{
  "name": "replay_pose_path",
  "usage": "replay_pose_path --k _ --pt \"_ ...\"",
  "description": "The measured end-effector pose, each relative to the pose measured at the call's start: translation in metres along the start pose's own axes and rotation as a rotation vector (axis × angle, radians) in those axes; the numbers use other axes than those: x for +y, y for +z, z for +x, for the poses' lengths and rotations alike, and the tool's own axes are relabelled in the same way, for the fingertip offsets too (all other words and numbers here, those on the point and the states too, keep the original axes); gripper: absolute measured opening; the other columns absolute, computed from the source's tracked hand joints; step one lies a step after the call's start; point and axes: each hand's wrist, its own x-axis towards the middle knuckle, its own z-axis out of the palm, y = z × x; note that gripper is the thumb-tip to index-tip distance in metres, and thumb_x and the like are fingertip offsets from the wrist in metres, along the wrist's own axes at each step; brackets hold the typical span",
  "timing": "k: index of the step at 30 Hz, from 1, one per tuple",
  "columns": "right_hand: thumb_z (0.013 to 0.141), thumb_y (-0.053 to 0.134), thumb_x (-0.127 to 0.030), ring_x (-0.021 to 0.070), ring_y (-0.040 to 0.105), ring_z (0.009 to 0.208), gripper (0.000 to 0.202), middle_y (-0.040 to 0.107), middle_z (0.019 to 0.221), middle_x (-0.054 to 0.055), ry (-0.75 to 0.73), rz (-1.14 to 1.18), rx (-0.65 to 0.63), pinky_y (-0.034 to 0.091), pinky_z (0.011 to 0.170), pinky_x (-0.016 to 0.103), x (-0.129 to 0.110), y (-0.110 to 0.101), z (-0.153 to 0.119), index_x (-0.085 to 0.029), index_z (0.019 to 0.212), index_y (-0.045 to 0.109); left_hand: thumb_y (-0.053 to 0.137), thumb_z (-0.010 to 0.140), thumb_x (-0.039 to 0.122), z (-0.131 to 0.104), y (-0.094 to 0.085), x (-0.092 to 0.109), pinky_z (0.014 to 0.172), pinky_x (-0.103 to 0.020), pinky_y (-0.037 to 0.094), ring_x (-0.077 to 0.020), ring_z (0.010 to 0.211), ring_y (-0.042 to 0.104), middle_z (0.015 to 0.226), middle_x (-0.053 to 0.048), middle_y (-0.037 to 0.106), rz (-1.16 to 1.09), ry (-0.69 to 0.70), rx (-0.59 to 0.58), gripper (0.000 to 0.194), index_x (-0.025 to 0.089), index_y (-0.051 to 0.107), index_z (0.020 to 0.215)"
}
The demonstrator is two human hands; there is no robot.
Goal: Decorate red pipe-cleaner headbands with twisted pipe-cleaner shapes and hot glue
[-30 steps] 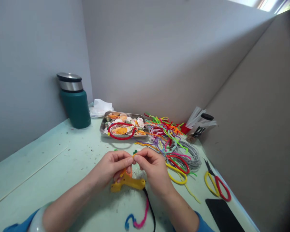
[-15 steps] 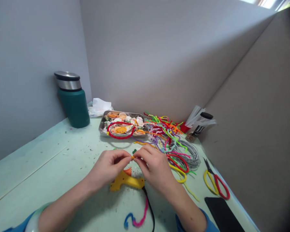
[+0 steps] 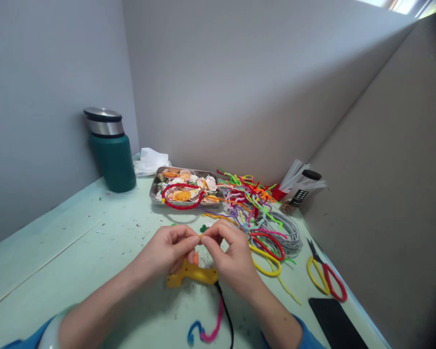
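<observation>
My left hand [image 3: 178, 247] and my right hand [image 3: 230, 252] meet fingertip to fingertip over the table. Both pinch a small orange piece [image 3: 201, 236], mostly hidden by the fingers; it may be a bit of pipe cleaner. Just beneath them lies a yellow glue gun [image 3: 199, 275] with an orange trigger part and a black cord [image 3: 228, 310]. A pink and blue pipe cleaner [image 3: 212, 335] curls on the table in front of the gun. Behind the hands, a red pipe-cleaner loop [image 3: 183, 207] rests against the metal tray [image 3: 156, 199] of shells.
A heap of coloured pipe cleaners [image 3: 245, 194] and a grey coil [image 3: 294, 232] lie right of the tray. Two scissors are there, one with black blades [image 3: 314, 249]. A dark phone-like slab [image 3: 334, 322], a green bottle [image 3: 112, 162], a lidded jar [image 3: 301, 191] and a thin stick [image 3: 54, 257] surround the workspace.
My right fingers have shifted slightly, the thumb now straighter against the orange piece. Less orange shows between the fingertips. The view has moved a little; other things stay put.
</observation>
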Motion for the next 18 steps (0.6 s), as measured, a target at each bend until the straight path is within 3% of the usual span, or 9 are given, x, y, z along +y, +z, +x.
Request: replay_pose_path --k 3,6,13,18 --pt "0.079 0.058 -0.014 0.0124 0.051 0.062 0.013 0.054 0.065 -0.001 0.086 0.163 0.044 0.041 0.058 0.024 0.003 0.005 -0.001 -0.017 0.067 0.059 0.057 0.079 0.041 0.001 0.000 -0.001 0.038 -0.018 0.029 -0.0018 0.032 0.028 0.054 0.005 0.057 -0.192 -0.036 -0.063 0.029 0.015 0.053 0.067" --pt "0.080 0.059 -0.015 0.0129 0.053 0.063 0.012 0.058 0.068 0.000 0.091 0.162 0.014 0.042 0.059 0.024 0.006 0.004 0.001 -0.017 0.069 0.063 0.057 0.079 0.040 0.002 -0.001 -0.001 0.038 -0.018 0.029 -0.0018 0.032 0.032 0.056 0.002 0.061 -0.188 -0.042 -0.037 0.028 0.014 0.054 0.068" --pt "0.085 0.055 -0.018 0.0168 0.057 0.082 0.018 0.062 0.090 0.005 -0.086 -0.184 -0.102 0.043 0.073 0.029 0.009 -0.015 0.005 -0.021 0.100 0.065 0.056 0.077 0.041 0.004 -0.002 0.002 0.037 -0.019 0.030 -0.0062 0.035 0.039 0.050 0.005 0.054 0.069 -0.031 0.115 0.027 0.017 0.054 0.065" --pt "0.087 0.053 -0.021 0.0175 0.055 0.078 0.013 0.061 0.085 0.005 -0.214 -0.482 -0.184 0.037 0.069 0.030 0.005 -0.014 0.004 -0.020 0.091 0.065 0.051 0.081 0.036 0.001 -0.002 -0.001 0.045 -0.019 0.033 -0.0104 0.050 0.049 0.054 0.004 0.055 0.446 0.193 0.162 0.025 0.018 0.062 0.067"
